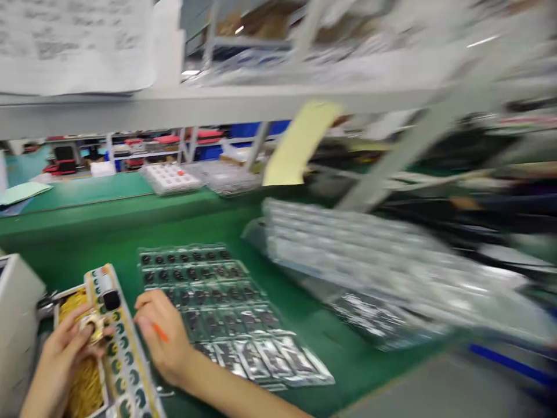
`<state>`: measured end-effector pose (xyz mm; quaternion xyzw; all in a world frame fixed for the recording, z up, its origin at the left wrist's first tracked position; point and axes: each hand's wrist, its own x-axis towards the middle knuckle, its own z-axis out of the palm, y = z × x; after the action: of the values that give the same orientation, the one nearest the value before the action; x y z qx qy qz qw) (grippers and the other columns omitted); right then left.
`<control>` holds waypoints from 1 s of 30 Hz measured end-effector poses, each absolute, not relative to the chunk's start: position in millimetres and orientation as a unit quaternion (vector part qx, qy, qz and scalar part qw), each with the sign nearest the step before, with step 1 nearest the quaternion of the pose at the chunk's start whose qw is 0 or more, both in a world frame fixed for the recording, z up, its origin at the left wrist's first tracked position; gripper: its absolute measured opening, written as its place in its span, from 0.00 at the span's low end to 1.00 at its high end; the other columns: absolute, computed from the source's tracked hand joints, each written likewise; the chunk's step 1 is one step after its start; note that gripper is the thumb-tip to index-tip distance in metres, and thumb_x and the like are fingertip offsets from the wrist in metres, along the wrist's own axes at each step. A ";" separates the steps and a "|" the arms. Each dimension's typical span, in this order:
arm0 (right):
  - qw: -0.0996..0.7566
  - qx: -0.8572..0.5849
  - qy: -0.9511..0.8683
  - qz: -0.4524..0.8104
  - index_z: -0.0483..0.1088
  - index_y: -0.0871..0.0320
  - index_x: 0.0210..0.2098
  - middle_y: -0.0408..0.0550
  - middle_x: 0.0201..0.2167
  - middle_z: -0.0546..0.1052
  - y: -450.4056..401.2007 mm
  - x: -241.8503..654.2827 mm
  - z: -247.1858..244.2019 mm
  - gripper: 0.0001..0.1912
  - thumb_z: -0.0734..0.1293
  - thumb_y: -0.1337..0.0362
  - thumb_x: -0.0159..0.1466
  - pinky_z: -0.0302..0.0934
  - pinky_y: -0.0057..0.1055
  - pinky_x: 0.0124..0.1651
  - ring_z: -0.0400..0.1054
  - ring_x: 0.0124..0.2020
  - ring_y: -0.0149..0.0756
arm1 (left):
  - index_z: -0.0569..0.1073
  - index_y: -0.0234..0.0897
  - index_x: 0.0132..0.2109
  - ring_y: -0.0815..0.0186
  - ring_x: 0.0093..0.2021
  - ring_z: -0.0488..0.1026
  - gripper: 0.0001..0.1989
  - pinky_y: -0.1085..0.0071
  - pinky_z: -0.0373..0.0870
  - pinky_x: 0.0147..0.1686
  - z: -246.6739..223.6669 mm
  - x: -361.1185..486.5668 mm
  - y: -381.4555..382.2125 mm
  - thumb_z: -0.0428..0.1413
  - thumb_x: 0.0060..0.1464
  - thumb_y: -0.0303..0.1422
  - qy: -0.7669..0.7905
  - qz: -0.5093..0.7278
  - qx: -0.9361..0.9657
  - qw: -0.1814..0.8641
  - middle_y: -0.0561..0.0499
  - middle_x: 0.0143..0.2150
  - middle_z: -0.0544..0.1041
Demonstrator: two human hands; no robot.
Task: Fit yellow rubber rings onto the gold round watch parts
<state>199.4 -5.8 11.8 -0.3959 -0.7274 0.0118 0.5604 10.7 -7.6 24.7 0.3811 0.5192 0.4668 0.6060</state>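
Observation:
Between the thumb and fingers of my left hand (61,357) is a small round gold-coloured part (94,325). It is held above a white box (104,388) of yellow strands (85,380). A narrow sheet of round green stickers (124,339) lies along the box's right side, with a small black-and-white object (111,299) on it. My right hand (163,337) is closed, fingers curled, between that sheet and a clear compartment tray (256,307) of small dark parts. An orange mark shows near its thumb. Whatever its fingertips pinch, if anything, is hidden.
A blurred stack of clear plastic trays (348,261) sits to the right on the green bench (304,313). A white box-like object (20,313) stands at far left. A yellow paper slip (300,145) hangs from the shelf (226,107) overhead. A white tray (169,177) rests behind.

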 end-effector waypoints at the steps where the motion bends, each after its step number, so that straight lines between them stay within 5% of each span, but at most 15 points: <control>1: 0.551 -0.389 -0.738 0.019 0.64 0.56 0.29 0.46 0.26 0.71 -7.3 201.5 13.8 0.20 0.48 0.64 0.72 0.65 0.30 0.30 0.67 0.29 0.33 | 0.75 0.38 0.46 0.62 0.31 0.77 0.29 0.70 0.76 0.31 28.2 16.3 -10.7 0.70 0.35 0.41 0.515 0.470 0.366 0.617 0.50 0.33 0.81; 7: 0.535 -0.340 -0.771 0.063 0.66 0.55 0.40 0.45 0.26 0.73 -12.6 199.7 0.6 0.12 0.53 0.69 0.71 0.63 0.30 0.26 0.67 0.24 0.34 | 0.73 0.38 0.51 0.56 0.48 0.76 0.20 0.62 0.76 0.45 28.3 33.4 -21.1 0.61 0.49 0.33 0.431 0.482 0.387 0.657 0.43 0.51 0.77; 14: 0.500 -0.360 -0.788 -0.011 0.69 0.60 0.38 0.44 0.24 0.70 -18.3 198.3 -4.1 0.04 0.63 0.72 0.66 0.56 0.25 0.21 0.64 0.21 0.29 | 0.64 0.44 0.60 0.58 0.63 0.63 0.20 0.60 0.68 0.58 21.8 33.9 -39.2 0.49 0.62 0.31 0.386 0.428 0.525 0.626 0.47 0.64 0.65; 20: 0.497 -0.379 -0.780 0.031 0.69 0.61 0.38 0.46 0.27 0.72 -18.5 197.2 -3.4 0.04 0.64 0.74 0.65 0.60 0.24 0.25 0.67 0.24 0.29 | 0.59 0.42 0.64 0.53 0.64 0.61 0.23 0.52 0.66 0.59 22.7 32.3 -43.3 0.45 0.63 0.29 0.432 0.351 0.654 0.512 0.43 0.65 0.63; 30: 0.493 -0.398 -0.743 0.214 0.66 0.57 0.29 0.41 0.24 0.67 -18.0 197.6 2.0 0.07 0.62 0.73 0.61 0.56 0.24 0.24 0.61 0.24 0.28 | 0.64 0.41 0.62 0.54 0.59 0.67 0.23 0.56 0.66 0.58 22.2 37.1 -41.0 0.47 0.61 0.29 0.459 0.355 0.639 0.506 0.45 0.59 0.72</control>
<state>197.6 -18.0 2.0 -0.3980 -0.7432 0.2142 0.4933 37.1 -41.0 22.2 0.6386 0.4589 0.3550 0.5055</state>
